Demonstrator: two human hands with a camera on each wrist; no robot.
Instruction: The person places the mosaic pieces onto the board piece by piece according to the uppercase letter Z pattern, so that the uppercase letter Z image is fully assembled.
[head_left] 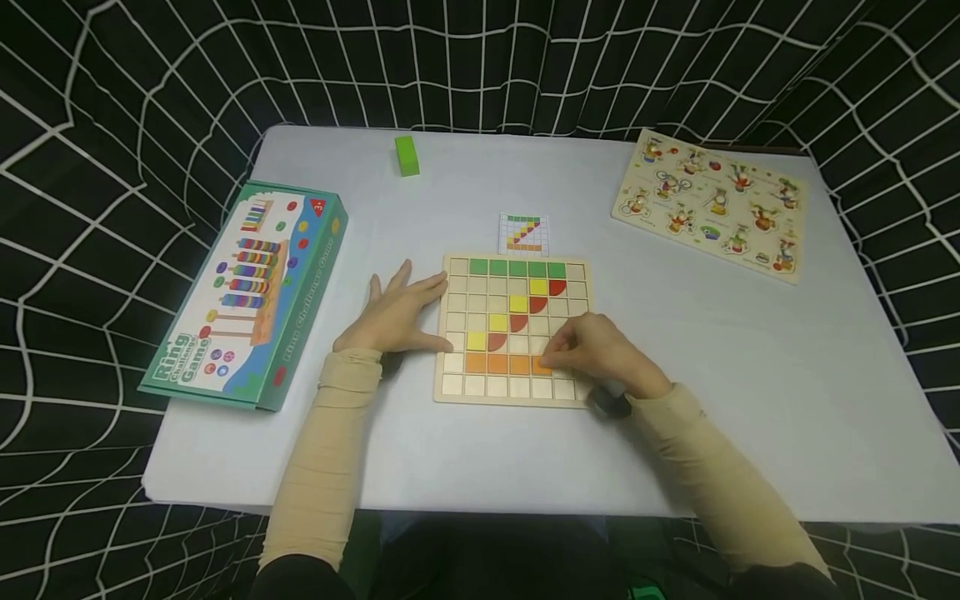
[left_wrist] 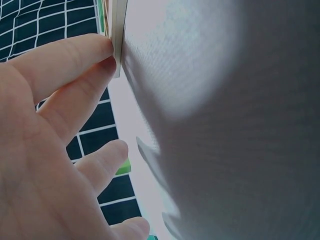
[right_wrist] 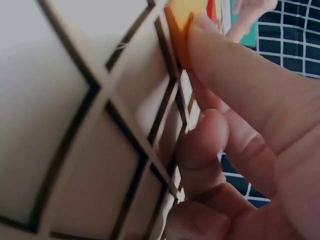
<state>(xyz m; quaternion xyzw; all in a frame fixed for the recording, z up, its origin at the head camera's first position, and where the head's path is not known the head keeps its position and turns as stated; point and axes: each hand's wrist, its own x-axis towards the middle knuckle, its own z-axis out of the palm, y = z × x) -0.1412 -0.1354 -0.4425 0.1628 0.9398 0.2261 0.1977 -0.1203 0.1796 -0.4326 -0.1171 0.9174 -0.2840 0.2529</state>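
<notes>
A wooden grid board [head_left: 452, 389] lies on the table with coloured tiles in its cells. Green tiles [head_left: 517, 268] line its upper row. Yellow squares [head_left: 498, 322] and red quarter-round tiles [head_left: 518, 322] step diagonally below. An orange square tile [head_left: 540, 365] sits at the right end of the orange row, pinched between the thumb and fingers of my right hand [head_left: 597, 354]; the right wrist view shows the thumb against this tile [right_wrist: 181, 30]. My left hand [head_left: 393, 312] has its fingers spread, with thumb and index finger touching the board's left edge.
A small pattern card [head_left: 542, 243] lies against the board's far edge. To the left is a ring game box [head_left: 303, 308]; a green block [head_left: 407, 156] stands farther back. A picture puzzle board [head_left: 697, 200] lies at the back right. White netting surrounds the table.
</notes>
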